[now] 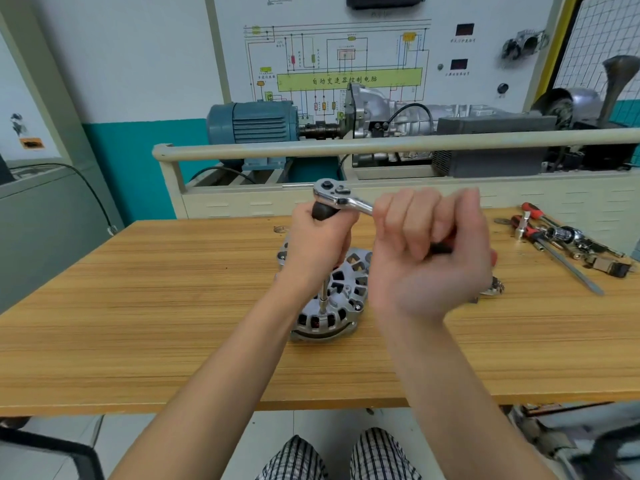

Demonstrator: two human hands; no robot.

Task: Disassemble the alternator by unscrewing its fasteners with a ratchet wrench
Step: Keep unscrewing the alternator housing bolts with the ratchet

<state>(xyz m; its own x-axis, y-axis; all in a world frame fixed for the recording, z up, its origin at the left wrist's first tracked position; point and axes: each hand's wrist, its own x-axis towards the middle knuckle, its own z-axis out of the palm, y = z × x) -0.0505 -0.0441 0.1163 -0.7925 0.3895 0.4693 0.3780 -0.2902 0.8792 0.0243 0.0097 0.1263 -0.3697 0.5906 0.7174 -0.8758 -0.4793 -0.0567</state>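
Alternator [332,299], lying flat on the wooden tabletop [138,306] at centre frame, vented end housing uppermost. A slim extension bar [324,289] rises from a fastener near the lower rim of the housing to the ratchet wrench [341,197], whose chromed head sits just above centre frame. The left hand [318,244] curls round a dark knob directly beneath the ratchet head, steadying the bar; the right hand [429,244] is closed in a fist round the wrench handle, which runs toward the right.

Risks, as judged from this arrangement: the tall bar gives the socket a long lever above the fastener, so any tilt from the left hand could let the socket ride off and round the head. Nothing visibly clamps the alternator; a hard pull on the handle could spin or slide the housing across the tabletop. A sudden release might throw the right hand toward the screwdrivers and loose sockets [561,244] at the right edge of the frame.

Not resolved: the socket and fastener head are too small to make out, so seating cannot be confirmed. The right fist hides most of the handle and the right side of the housing. A small metal part [493,287] lies just right of that hand, partly covered and unidentifiable. The ratchet's direction switch cannot be read. A training rig with motor [252,124] stands behind.
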